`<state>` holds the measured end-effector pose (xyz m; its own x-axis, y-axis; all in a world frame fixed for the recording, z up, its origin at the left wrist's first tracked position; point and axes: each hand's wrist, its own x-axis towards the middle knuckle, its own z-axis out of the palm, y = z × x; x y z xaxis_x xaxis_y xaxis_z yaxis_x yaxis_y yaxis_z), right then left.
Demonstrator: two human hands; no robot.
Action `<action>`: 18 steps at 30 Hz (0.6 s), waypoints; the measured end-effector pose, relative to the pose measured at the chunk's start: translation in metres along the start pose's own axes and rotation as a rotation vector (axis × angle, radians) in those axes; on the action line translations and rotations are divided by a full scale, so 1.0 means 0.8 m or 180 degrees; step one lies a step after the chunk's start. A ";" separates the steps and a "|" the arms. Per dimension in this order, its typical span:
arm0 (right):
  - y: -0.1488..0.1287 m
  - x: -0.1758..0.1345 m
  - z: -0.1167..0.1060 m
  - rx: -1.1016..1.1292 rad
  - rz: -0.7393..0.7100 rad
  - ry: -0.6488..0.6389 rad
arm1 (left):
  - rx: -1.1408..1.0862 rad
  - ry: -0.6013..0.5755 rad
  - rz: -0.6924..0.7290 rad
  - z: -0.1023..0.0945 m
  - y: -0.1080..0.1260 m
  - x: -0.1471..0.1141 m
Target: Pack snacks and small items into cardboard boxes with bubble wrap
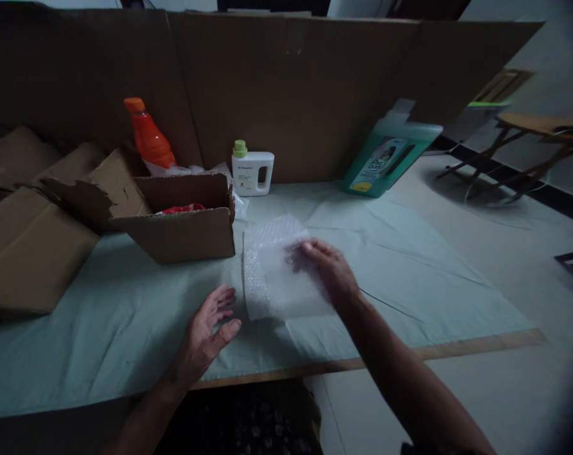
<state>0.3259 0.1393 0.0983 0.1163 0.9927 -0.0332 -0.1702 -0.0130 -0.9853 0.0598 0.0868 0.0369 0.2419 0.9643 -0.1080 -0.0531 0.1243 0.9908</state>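
Note:
A translucent sheet of bubble wrap (262, 278) hangs just over or on the cloth at the middle of the table. My right hand (331, 268) pinches it near its upper right part, thumb and fingers closed. Some fingers show faintly through the plastic. To the left of the sheet, my left hand (213, 328) is held apart from it, fingers spread and nothing in them. Behind my left hand stands an open cardboard box (191, 237) with something red (182, 208) inside, mostly hidden by the box wall.
Behind the box leans an orange bottle (151, 139). A white jug with a green cap (252, 174) stands at the back, and a large green liquid bottle (381, 158) at back right. More cardboard boxes (30, 246) fill the left. A cardboard screen (291, 95) closes the rear.

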 end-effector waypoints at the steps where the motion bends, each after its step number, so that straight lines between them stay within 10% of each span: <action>1: 0.010 -0.021 0.015 0.0127 0.0160 -0.0094 | -0.0343 -0.0164 -0.0090 0.012 0.006 0.006; 5: 0.048 -0.078 0.047 -0.0236 0.0181 -0.0647 | -0.0945 -0.0116 -0.0423 0.028 0.021 0.006; 8: 0.053 -0.081 0.025 -0.1225 -0.0207 -0.0536 | -0.0938 0.0543 -0.0722 -0.008 0.022 -0.017; 13: 0.054 -0.003 -0.018 -0.3359 -0.0271 -0.0211 | -0.0752 0.1065 -0.0857 -0.080 0.020 -0.058; 18: 0.085 0.072 0.015 -0.3906 -0.0338 0.0136 | -0.0535 0.0629 -0.0641 -0.070 0.024 -0.069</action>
<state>0.3094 0.1968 0.0317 0.1092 0.9913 0.0740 0.8712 -0.0596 -0.4873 -0.0090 0.0495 0.0570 0.0718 0.9411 -0.3303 -0.1864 0.3380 0.9225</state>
